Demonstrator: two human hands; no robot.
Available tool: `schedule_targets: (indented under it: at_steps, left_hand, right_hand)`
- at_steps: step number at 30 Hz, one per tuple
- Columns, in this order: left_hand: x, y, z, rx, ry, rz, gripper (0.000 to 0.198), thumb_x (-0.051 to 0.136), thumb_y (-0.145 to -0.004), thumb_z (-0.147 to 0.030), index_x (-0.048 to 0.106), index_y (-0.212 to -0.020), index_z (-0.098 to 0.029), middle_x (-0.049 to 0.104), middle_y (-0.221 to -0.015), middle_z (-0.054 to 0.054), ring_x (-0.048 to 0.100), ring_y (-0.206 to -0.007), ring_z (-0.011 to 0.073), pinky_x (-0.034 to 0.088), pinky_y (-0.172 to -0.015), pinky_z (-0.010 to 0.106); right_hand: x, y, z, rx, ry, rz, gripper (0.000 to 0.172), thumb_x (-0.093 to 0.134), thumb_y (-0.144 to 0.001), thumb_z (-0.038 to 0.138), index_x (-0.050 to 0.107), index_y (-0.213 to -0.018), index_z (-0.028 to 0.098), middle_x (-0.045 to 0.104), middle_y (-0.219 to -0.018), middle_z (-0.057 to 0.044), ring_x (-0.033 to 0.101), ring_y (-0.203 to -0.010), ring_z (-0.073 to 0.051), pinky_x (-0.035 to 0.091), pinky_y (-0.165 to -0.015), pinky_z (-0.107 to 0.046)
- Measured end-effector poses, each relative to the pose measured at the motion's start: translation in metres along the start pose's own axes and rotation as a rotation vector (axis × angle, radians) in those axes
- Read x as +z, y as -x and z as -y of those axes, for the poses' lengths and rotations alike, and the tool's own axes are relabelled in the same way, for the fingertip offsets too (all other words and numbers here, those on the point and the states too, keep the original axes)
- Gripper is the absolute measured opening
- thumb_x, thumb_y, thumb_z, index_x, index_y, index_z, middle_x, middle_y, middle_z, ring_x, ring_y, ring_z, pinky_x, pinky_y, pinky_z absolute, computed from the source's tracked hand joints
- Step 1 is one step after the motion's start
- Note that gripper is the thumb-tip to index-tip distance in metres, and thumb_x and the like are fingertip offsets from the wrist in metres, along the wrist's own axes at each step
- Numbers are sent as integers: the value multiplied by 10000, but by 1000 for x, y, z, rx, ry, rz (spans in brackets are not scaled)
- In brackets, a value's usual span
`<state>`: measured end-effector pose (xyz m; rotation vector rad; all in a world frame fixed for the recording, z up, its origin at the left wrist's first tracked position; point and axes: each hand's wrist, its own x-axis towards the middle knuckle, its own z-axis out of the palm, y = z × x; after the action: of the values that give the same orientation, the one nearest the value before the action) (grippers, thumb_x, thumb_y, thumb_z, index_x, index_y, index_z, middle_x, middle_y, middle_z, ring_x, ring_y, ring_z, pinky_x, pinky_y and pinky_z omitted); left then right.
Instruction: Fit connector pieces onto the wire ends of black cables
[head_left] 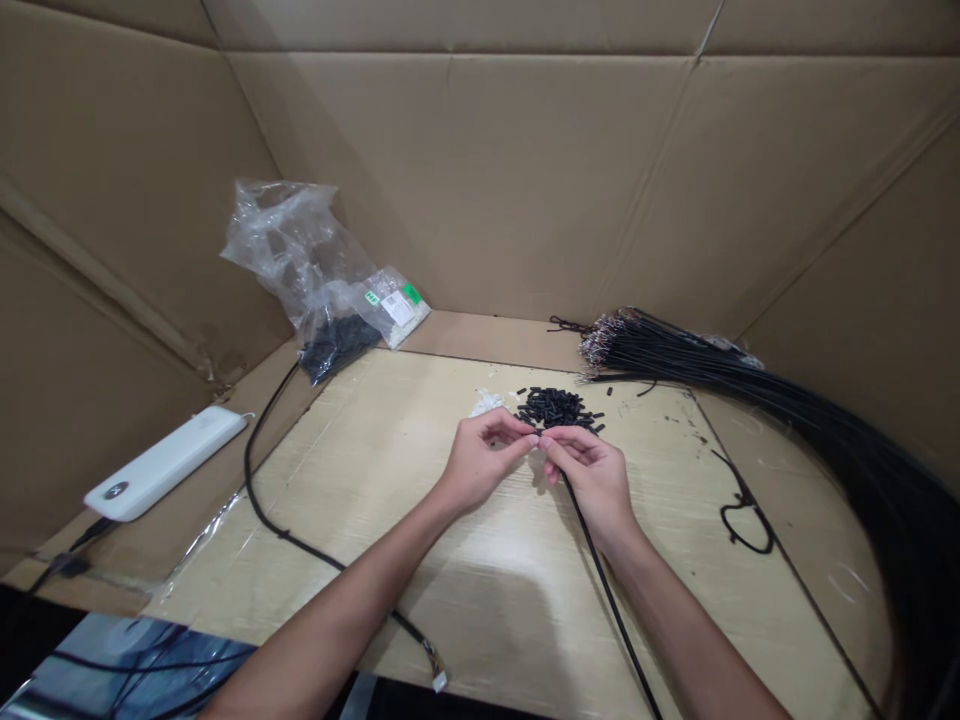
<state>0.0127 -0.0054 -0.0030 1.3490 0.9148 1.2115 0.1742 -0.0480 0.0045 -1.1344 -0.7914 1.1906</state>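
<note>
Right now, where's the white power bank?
Head view, far left: the white power bank lies on the cardboard ledge beside the wooden board. It is just left of the looping black cable and well clear of the left hand.

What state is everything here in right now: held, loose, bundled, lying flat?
right hand: pinched shut on black cable.
black cable: held near its tip, trailing toward the person.
left hand: fingertips pinched at the cable's tip.
black pieces: loose heap on the board.
cable bundle: lying gathered, ends toward the heap.
clear bag: crumpled, black pieces inside.
power bank: lying flat beside the board.
</note>
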Motion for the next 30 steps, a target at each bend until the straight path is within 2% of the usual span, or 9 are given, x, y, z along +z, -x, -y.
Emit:
schedule_targets:
  at_steps: [10, 15, 22, 30]
  left_hand:
    - [-2, -1, 1, -104, 150, 65, 433, 1046, -681, -471, 807, -846, -151, 860, -920, 117, 794, -824, 211, 631, -843, 347]
    - [-3, -2, 1, -124, 163, 80, 428, 1059, -665, -447, 819, -857, -150, 856, -899, 112, 789, -805, 206, 626, -816, 336]
    - [-5, -3, -2, -100, 87, 106, 327, 1013, -731, -385, 850, -902, -158, 867, -962, 111, 798, -871, 212, 614, -854, 328]
    - [-8, -4, 0, -98, 74, 134, 380, 1005, -750, -450, 890, -963, -157, 871, -967, 129, 803, -870, 239, 626, -832, 351]
  right_hand:
    - [-3, -3, 5, 87, -35, 57, 428, 1095, -492, 457, 865, -733, 188, 746, -620, -34, 602, -513, -123, 488, -484, -242]
    - [-3, -3, 3, 82, -36, 52, 435, 1100, -476, 467, 848, -705, 197, 731, -609, -20, 592, -509, -119, 482, -476, -240]
    - [-4, -3, 1, 17, 15, 54, 459, 1093, -513, 516, 828, -709, 195, 726, -583, -12, 610, -495, -127, 496, -476, -243]
    - [-4, -2, 3, -23, 48, 82, 448, 1090, -567, 517, 821, -735, 200, 741, -601, -13, 644, -509, -144, 513, -489, -259]
